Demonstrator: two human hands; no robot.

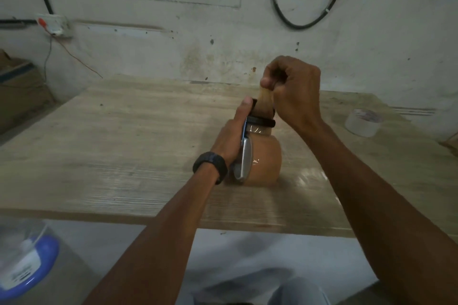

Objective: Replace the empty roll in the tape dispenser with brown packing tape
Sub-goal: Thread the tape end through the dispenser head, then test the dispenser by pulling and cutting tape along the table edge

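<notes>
Left hand (233, 134) wrapped around tape dispenser (245, 153) holding brown tape roll (266, 158); right hand (295, 91), at 1 o'clock, pinches the tape end (264, 104) closed-fingered.

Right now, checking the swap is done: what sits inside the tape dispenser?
A brown tape roll sits in the tape dispenser; its strip runs up into the right hand. The core is hidden.

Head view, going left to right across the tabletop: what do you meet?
Wristwatch on the left wrist → left hand gripping the tape dispenser → brown packing tape → right hand pinching the tape end → white tape roll.
</notes>
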